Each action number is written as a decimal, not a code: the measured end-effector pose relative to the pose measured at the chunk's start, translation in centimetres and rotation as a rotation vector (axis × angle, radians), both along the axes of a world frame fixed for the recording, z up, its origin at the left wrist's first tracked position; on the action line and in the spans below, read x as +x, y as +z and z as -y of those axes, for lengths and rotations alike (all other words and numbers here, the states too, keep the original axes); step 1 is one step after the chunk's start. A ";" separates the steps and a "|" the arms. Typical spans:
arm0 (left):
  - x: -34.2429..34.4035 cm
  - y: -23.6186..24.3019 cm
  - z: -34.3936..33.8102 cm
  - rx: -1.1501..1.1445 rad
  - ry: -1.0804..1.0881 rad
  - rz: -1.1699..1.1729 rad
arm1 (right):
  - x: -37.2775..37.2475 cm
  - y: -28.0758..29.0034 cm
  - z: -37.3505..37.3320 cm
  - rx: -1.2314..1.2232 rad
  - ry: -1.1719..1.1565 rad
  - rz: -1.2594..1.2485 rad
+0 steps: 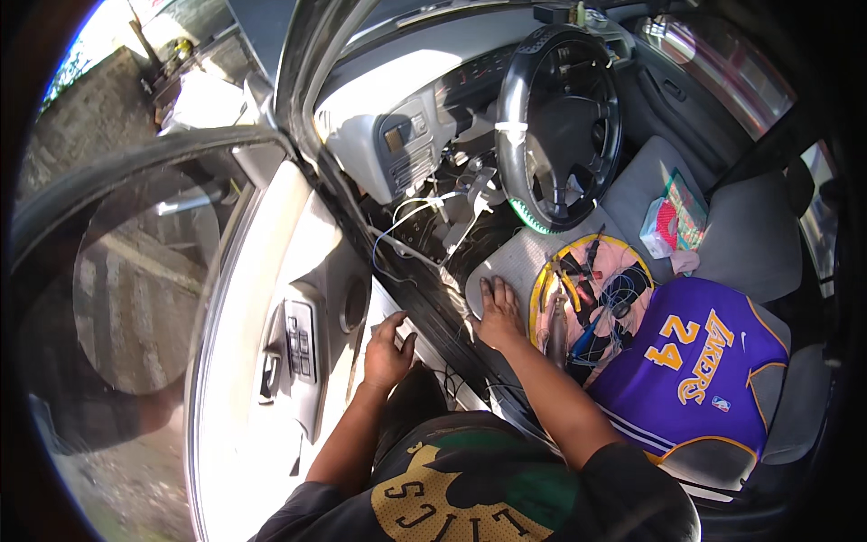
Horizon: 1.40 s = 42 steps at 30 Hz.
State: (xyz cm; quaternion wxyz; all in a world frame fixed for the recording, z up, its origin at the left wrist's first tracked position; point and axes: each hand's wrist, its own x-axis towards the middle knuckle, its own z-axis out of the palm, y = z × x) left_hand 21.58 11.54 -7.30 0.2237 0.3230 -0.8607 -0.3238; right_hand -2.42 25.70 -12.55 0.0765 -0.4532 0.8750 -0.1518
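Observation:
My right hand [498,314] rests on the front edge of the grey driver's seat [506,262], fingers spread and laid flat. Beside it on the seat lies a round pink pad with a yellow rim [542,285], carrying pliers with yellow handles [570,287], a blue-handled tool [585,341] and a tangle of thin blue wire [621,294]. My left hand [388,357] hangs above the door sill, thumb and fingers apart, with nothing visible between them. Loose white wires and a grey plastic piece [483,191] dangle below the steering wheel [513,135].
The car door [298,361] stands wide at the left, its window switches facing me. A purple jersey [695,361] covers the seat's backrest. On the passenger seat sit a colourful box [684,212] and a tissue pack [659,228]. Cables hang under the dashboard [397,135].

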 end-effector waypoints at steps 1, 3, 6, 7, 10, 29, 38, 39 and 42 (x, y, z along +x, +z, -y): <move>3.5 -1.2 -1.9 0.106 0.053 0.065 | 0.7 -0.3 -0.2 0.036 0.032 -0.047; 10.0 -2.2 -5.4 0.303 0.054 0.131 | 0.3 -0.2 -0.9 0.141 0.037 -0.045; 20.9 -7.4 -10.3 0.350 0.229 0.093 | -0.1 -0.5 -0.2 0.194 0.050 -0.057; 24.9 -9.5 -12.1 0.388 0.316 0.059 | -0.1 -0.3 0.1 0.226 0.046 -0.060; 32.9 -11.8 -16.6 0.472 0.434 0.288 | 0.0 -0.1 -0.2 0.257 0.019 -0.058; 50.7 -22.4 -23.6 0.727 0.341 0.441 | 1.6 4.3 3.4 0.682 -0.147 0.120; 46.7 -22.8 -18.1 0.728 0.243 0.521 | 2.9 3.0 0.1 -0.033 -0.214 0.195; 46.3 -22.9 -17.8 0.735 0.245 0.525 | 3.2 3.3 -1.5 -0.228 -0.250 0.123; 46.4 -23.0 -17.2 0.750 0.240 0.549 | 2.9 4.3 -7.8 -0.414 -0.458 -0.335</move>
